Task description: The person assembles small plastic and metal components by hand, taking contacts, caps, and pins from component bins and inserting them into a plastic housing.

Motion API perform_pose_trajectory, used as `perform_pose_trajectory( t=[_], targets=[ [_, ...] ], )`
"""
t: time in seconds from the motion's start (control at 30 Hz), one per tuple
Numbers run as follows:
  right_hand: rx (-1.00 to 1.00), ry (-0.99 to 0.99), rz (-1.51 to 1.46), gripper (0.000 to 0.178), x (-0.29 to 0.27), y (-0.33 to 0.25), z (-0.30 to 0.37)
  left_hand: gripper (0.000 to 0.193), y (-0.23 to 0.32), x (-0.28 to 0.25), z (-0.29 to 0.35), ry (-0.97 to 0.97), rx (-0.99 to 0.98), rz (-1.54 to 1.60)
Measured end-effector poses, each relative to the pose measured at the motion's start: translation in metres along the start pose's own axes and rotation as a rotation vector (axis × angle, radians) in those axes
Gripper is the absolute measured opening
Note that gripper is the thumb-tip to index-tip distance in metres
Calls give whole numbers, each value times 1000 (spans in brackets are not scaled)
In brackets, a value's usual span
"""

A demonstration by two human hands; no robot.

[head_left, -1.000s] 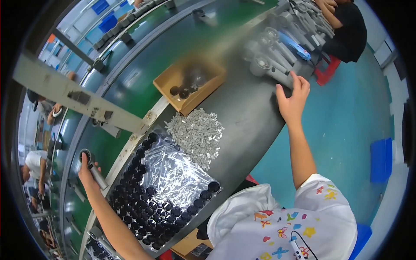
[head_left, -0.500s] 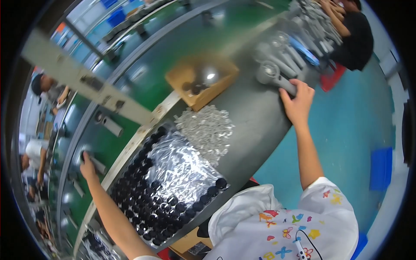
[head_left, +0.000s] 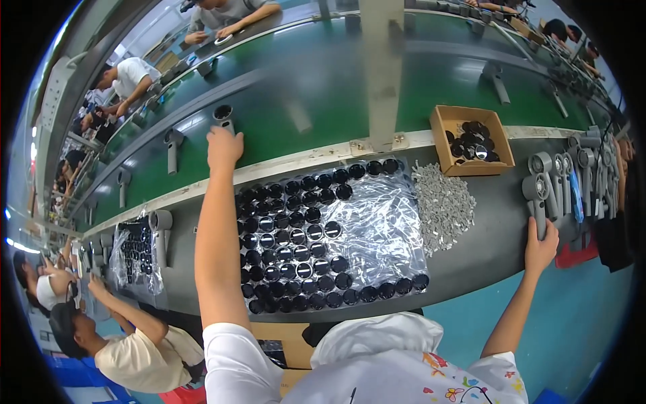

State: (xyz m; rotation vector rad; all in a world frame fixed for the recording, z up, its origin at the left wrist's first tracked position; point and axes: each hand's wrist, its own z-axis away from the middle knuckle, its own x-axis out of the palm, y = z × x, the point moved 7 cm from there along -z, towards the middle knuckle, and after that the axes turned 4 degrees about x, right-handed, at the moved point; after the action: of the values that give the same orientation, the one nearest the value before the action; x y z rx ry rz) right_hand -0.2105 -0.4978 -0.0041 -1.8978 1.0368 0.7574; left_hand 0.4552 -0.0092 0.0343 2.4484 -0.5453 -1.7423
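Left arm extends straight up the frame's centre-left, left hand [head_left: 224, 146] with fingers curled forward. Right arm reaches toward the right edge, right hand [head_left: 540, 244] palm-down, fingers closed in a grasp.

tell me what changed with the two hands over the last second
The view swung, so shifts in the picture are mostly the head turning. The left hand stays stretched out at a grey handheld unit on the green belt. The right hand keeps its grip on the nearest grey unit at the right. The tray of black caps did not move.
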Motion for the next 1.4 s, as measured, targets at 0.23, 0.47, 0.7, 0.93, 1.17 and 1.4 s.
perform_pose_trajectory(
  t=[0.23,0.47,0.7,0.93,1.17,1.4],
  targets=[
    [-67,185,-91,48,-16,2,1,74,133,0,24,16,493,267],
    [-420,233,-470,19,-44,-77,36,43,121,56,7,-144,590,200],
    [-492,-453,-559,24,-25,-160,74,38,137,-89,104,-392,289,1271],
    [-540,-454,-603,9,-14,-175,79,61,74,-139,222,-649,21,1688],
    [-596,-457,-604,6,-14,-180,78,56,68,-102,307,-652,-286,1714],
    [-321,-749,-1037,7,-10,-214,83,78,99,-93,339,-577,-249,1705]
  ],
)
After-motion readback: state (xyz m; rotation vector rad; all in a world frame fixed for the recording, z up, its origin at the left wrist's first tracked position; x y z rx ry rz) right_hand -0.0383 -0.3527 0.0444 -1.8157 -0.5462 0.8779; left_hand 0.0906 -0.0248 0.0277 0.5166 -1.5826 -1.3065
